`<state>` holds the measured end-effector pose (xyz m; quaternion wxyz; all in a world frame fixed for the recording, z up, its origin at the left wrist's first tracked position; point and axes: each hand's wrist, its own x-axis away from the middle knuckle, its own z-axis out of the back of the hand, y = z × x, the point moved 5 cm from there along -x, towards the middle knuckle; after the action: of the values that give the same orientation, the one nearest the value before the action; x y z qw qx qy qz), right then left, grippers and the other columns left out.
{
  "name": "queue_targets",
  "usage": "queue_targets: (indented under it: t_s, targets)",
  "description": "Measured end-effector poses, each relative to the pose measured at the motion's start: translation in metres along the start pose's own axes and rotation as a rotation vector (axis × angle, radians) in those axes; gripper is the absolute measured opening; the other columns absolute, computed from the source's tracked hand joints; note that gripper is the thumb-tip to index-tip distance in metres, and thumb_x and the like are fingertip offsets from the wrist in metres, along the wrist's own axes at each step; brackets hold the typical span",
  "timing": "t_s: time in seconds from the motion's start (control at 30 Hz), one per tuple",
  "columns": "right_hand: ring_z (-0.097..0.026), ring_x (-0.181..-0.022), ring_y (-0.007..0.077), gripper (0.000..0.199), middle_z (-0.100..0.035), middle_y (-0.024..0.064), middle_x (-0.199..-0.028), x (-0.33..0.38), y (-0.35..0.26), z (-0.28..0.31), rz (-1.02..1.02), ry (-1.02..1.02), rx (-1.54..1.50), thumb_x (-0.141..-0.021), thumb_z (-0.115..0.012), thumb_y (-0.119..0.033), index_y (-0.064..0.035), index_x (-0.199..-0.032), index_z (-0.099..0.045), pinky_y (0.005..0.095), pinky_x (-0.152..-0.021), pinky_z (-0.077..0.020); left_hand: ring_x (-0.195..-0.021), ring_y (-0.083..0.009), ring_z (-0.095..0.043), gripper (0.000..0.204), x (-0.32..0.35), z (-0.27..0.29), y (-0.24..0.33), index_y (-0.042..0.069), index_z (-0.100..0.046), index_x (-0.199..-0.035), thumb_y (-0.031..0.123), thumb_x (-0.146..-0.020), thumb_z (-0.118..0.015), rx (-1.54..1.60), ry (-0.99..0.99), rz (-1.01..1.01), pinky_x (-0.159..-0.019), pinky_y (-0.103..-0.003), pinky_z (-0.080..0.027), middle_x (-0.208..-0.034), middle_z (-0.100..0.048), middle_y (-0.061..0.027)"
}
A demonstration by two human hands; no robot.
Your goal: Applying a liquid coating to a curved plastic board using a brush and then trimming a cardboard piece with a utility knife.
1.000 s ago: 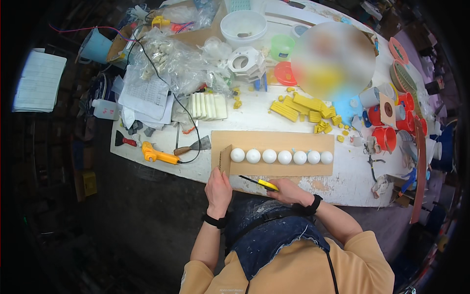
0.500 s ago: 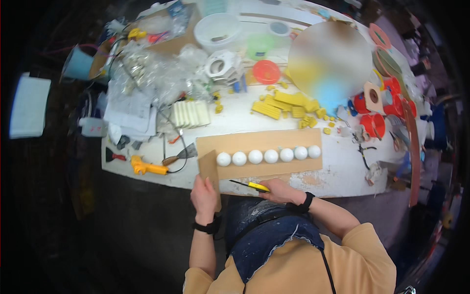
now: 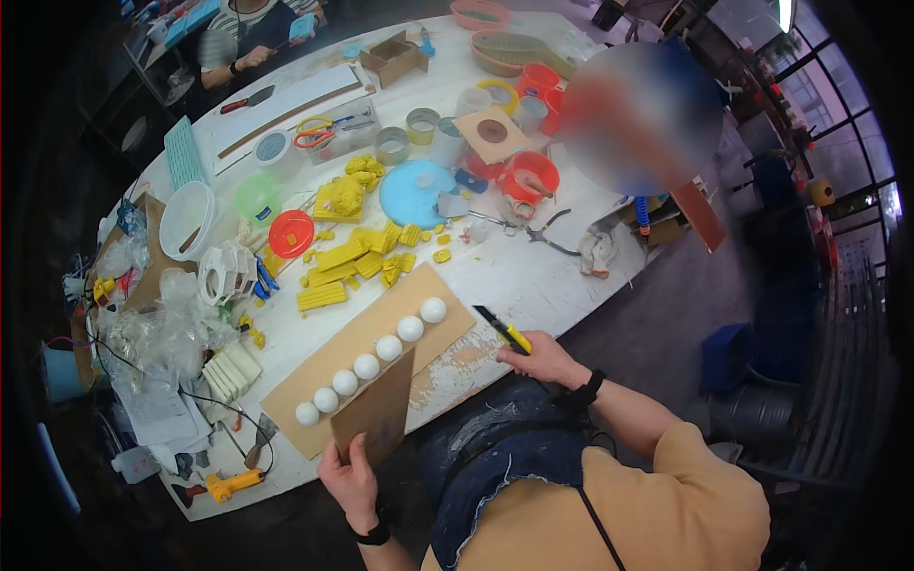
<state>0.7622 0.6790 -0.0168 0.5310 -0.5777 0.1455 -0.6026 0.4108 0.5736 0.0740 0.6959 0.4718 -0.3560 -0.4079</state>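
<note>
Left hand (image 3: 350,479), bottom centre, has its fingers pinched on a cut cardboard strip (image 3: 376,414) lifted off the cardboard sheet (image 3: 371,335) with six white balls (image 3: 367,364). Right hand (image 3: 540,359) fingers wrap a yellow utility knife (image 3: 505,330) at centre-right.

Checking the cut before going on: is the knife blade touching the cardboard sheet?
Apart. The head view shows the yellow utility knife in the right hand, its blade over bare table, a clear gap from the cardboard sheet.

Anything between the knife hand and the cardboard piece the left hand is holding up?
Nothing visible. The right hand holds the yellow utility knife out over the table edge; the cardboard piece in the left hand stands apart to its left, only bare table between.
</note>
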Motion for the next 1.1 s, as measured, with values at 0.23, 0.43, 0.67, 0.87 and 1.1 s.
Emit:
queue_targets:
  t_s: [0.23, 0.43, 0.67, 0.87, 1.1]
  targets:
    - [-0.058, -0.055, 0.0079, 0.026, -0.060, 0.0014, -0.061, 0.053, 0.055, 0.175, 0.153, 0.389, -0.321, -0.092, -0.064, -0.024, -0.0014, -0.082, -0.070, 0.0227, -0.052, -0.0461, -0.074, -0.0145, -0.064, 0.016, -0.024, -0.194, 0.020, -0.003, -0.067, -0.098, 0.007, -0.086, -0.070, -0.072, -0.348, -0.118, -0.071, -0.029, -0.050, -0.084, -0.071, -0.0115]
    - [-0.057, -0.058, 0.0068, 0.030, -0.069, 0.0043, -0.081, 0.126, 0.133, 0.325, 0.284, 1.060, -0.601, -0.095, -0.064, -0.030, -0.0002, -0.095, -0.069, 0.0225, -0.054, -0.0468, -0.077, -0.0117, -0.065, 0.022, -0.028, -0.338, 0.001, -0.003, -0.069, -0.100, 0.011, -0.083, -0.073, -0.221, -0.610, -0.068, -0.071, -0.028, -0.051, -0.085, -0.072, -0.0084]
    - [-0.060, -0.063, 0.0095, 0.045, -0.070, 0.0092, -0.096, 0.138, 0.208, 0.446, 0.236, 1.172, -0.894, -0.094, -0.063, -0.042, 0.0004, -0.108, -0.065, 0.0240, -0.056, -0.0492, -0.076, -0.0223, -0.070, 0.032, -0.050, -0.427, -0.030, 0.000, -0.070, -0.102, 0.022, -0.079, -0.078, -0.414, -0.713, -0.064, -0.072, -0.034, -0.053, -0.085, -0.073, -0.0130]
    - [-0.064, -0.067, 0.0144, 0.046, -0.066, 0.0066, -0.087, 0.099, 0.206, 0.474, 0.212, 0.899, -0.971, -0.088, -0.068, -0.049, -0.0045, -0.098, -0.063, 0.0267, -0.057, -0.0518, -0.134, -0.0382, -0.037, 0.077, -0.048, -0.441, -0.029, 0.007, -0.047, -0.137, 0.033, -0.073, -0.081, -0.976, -0.450, -0.224, -0.105, -0.046, -0.038, -0.139, -0.047, -0.0203]
    - [-0.064, -0.065, 0.0197, 0.023, -0.064, 0.0052, -0.076, 0.080, 0.195, 0.472, 0.227, 0.881, -1.035, -0.085, -0.075, -0.027, -0.0062, -0.088, -0.065, 0.0314, -0.056, -0.0497, -0.140, -0.0421, -0.027, 0.098, 0.017, -0.441, -0.056, 0.012, -0.035, -0.147, 0.043, -0.068, -0.083, -1.004, -0.578, -0.414, -0.111, -0.056, -0.027, -0.151, -0.029, -0.0226]
